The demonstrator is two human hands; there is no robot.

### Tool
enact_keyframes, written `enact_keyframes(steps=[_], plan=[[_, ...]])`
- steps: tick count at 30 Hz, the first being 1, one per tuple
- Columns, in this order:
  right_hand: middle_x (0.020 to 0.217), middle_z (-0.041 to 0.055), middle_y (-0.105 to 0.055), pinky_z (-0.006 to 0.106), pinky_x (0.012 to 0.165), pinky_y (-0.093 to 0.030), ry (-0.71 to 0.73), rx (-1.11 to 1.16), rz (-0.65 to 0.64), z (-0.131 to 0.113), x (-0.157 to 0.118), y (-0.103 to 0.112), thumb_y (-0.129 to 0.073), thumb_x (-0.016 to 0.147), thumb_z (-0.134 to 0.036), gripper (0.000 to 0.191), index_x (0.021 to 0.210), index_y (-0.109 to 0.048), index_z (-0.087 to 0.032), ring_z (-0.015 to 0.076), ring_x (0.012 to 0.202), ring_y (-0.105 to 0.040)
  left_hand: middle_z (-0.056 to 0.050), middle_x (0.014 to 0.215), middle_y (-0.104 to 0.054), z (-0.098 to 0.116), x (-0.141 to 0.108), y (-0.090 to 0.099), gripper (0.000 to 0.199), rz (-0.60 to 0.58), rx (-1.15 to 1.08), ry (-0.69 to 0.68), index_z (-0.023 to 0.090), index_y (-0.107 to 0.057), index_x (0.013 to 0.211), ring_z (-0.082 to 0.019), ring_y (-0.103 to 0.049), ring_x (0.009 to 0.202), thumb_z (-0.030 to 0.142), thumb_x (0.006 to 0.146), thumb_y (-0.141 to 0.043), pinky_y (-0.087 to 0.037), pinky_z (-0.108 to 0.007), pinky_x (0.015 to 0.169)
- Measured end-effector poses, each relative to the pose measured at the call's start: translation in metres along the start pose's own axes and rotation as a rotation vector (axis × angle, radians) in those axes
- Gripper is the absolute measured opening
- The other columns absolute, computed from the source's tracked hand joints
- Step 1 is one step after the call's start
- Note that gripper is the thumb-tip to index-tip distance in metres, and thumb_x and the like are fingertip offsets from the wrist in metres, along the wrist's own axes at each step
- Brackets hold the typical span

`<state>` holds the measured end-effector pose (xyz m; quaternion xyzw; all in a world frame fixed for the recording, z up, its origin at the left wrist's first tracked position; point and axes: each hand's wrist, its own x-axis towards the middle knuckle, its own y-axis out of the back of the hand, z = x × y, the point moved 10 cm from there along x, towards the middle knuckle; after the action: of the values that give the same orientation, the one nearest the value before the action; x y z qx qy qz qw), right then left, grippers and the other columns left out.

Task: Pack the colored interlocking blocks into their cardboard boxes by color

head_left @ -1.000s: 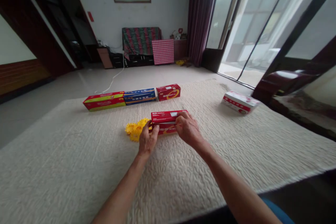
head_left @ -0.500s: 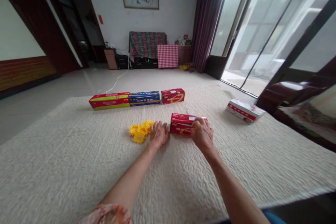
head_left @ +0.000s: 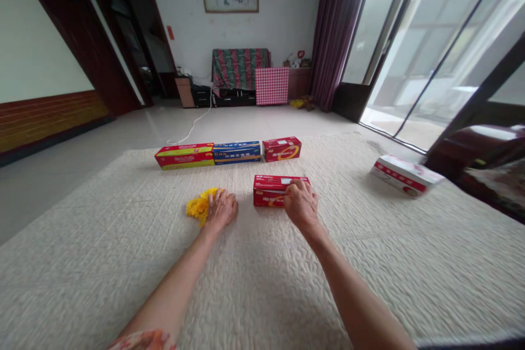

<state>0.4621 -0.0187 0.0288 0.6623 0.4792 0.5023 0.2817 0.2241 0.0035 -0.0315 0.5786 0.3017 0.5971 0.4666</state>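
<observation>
My right hand (head_left: 302, 205) is closed on the right part of a red box (head_left: 268, 191) that lies on the cream quilted cover (head_left: 246, 262). To the left, my left hand (head_left: 222, 209) rests against a cluster of yellow plastic pieces (head_left: 198, 205), its fingers curled over the right side of them. Part of the yellow cluster is hidden under those fingers. Behind, a red and yellow-green box (head_left: 184, 156), a blue box (head_left: 237, 153) and another red box (head_left: 282, 149) form a row, with a small gap before the last one.
A white and red box (head_left: 406, 175) lies at the right, near a dark red wooden armrest (head_left: 479, 139). Past the cover's far edge, a white cable (head_left: 192, 126) runs over the tiled floor to a low black cabinet (head_left: 235, 99).
The view has turned a little right. Both hands have shifted left relative to the row of boxes, the red box moving with my right hand and the yellow pieces with my left.
</observation>
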Motion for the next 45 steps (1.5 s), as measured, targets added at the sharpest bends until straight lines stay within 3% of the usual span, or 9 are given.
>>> enact_keyframes(steps=[4, 8, 14, 17, 20, 26, 32, 39, 45], plan=[[0.123, 0.0078, -0.063, 0.037, 0.080, -0.035, 0.040, 0.009, -0.017, -0.022, 0.002, -0.009, -0.049, 0.091, -0.020, 0.017, 0.090, -0.066, -0.020, 0.0259, 0.114, -0.049, -0.015, 0.105, -0.068, -0.018, 0.006, 0.023, 0.024, 0.173, -0.184, 0.056, 0.017, -0.070, 0.096, -0.032, -0.053, 0.118, 0.025, 0.087, -0.050, -0.036, -0.051, 0.100], [0.122, 0.0071, -0.064, 0.037, 0.082, -0.036, 0.103, 0.086, 0.011, -0.031, 0.001, -0.009, -0.052, 0.090, -0.023, 0.014, 0.087, -0.066, -0.021, 0.0255, 0.114, -0.050, -0.012, 0.117, -0.068, 0.001, 0.020, 0.030, 0.031, 0.321, -0.483, 0.043, 0.017, -0.066, 0.109, -0.023, -0.061, 0.112, 0.031, 0.090, -0.046, -0.046, -0.038, 0.099], [0.121, 0.0085, -0.062, 0.040, 0.094, -0.040, 0.040, 0.318, 0.114, 0.008, 0.020, -0.006, -0.054, 0.086, -0.024, 0.018, 0.097, -0.068, -0.022, 0.0242, 0.110, -0.056, -0.015, 0.130, -0.060, 0.031, 0.028, 0.011, 0.041, 0.357, -0.745, 0.041, 0.014, -0.061, 0.119, -0.026, -0.055, 0.123, 0.036, 0.084, -0.055, -0.042, -0.042, 0.107], [0.126, 0.0109, -0.056, 0.037, 0.097, -0.044, 0.008, 0.479, -0.013, 0.029, 0.039, -0.025, -0.059, 0.076, -0.019, 0.025, 0.100, -0.067, -0.019, 0.0225, 0.112, -0.057, -0.013, 0.133, -0.057, 0.029, 0.026, 0.001, 0.042, 0.363, -0.787, 0.067, 0.017, -0.059, 0.122, -0.026, -0.052, 0.127, 0.036, 0.085, -0.054, -0.039, -0.044, 0.110], [0.129, 0.0111, -0.052, 0.036, 0.100, -0.044, 0.026, 0.558, -0.189, 0.033, 0.054, -0.040, -0.062, 0.069, -0.017, 0.035, 0.103, -0.066, -0.019, 0.0224, 0.116, -0.055, -0.011, 0.134, -0.056, 0.025, 0.026, -0.004, 0.043, 0.375, -0.837, 0.094, 0.019, -0.057, 0.124, -0.026, -0.050, 0.129, 0.035, 0.084, -0.054, -0.037, -0.044, 0.112], [0.127, 0.0119, -0.052, 0.032, 0.088, -0.051, 0.096, 0.551, -0.455, 0.024, 0.064, -0.048, -0.064, 0.065, -0.013, 0.050, 0.115, -0.061, -0.017, 0.0199, 0.102, -0.060, -0.011, 0.140, -0.052, 0.022, 0.040, -0.009, 0.047, 0.244, -0.952, 0.118, 0.017, -0.059, 0.121, -0.028, -0.043, 0.135, 0.033, 0.076, -0.058, -0.029, -0.044, 0.117], [0.116, 0.0112, -0.058, 0.031, 0.086, -0.050, 0.224, 0.389, -0.361, 0.013, 0.068, -0.034, -0.068, 0.064, -0.016, 0.032, 0.096, -0.068, -0.016, 0.0210, 0.098, -0.061, -0.008, 0.129, -0.060, 0.021, 0.040, -0.021, 0.057, 0.059, -1.084, 0.236, 0.020, -0.054, 0.131, -0.029, -0.049, 0.129, 0.030, 0.076, -0.059, -0.034, -0.045, 0.113], [0.105, 0.0119, -0.065, 0.028, 0.080, -0.047, 0.301, 0.243, -0.342, 0.000, 0.065, -0.024, -0.066, 0.071, -0.018, 0.023, 0.094, -0.069, -0.014, 0.0199, 0.091, -0.061, -0.007, 0.125, -0.062, 0.024, 0.038, -0.025, 0.066, 0.015, -1.143, 0.308, 0.020, -0.047, 0.140, -0.027, -0.055, 0.119, 0.031, 0.075, -0.059, -0.039, -0.043, 0.107], [0.081, 0.0043, -0.066, 0.026, 0.068, -0.040, 0.412, 0.237, -0.343, -0.011, 0.062, -0.015, -0.058, 0.082, -0.020, 0.009, 0.081, -0.066, -0.017, 0.0153, 0.073, -0.058, -0.006, 0.124, -0.063, 0.022, 0.038, -0.025, 0.068, 0.011, -1.127, 0.331, 0.020, -0.046, 0.141, -0.026, -0.058, 0.115, 0.030, 0.075, -0.059, -0.041, -0.041, 0.106]])
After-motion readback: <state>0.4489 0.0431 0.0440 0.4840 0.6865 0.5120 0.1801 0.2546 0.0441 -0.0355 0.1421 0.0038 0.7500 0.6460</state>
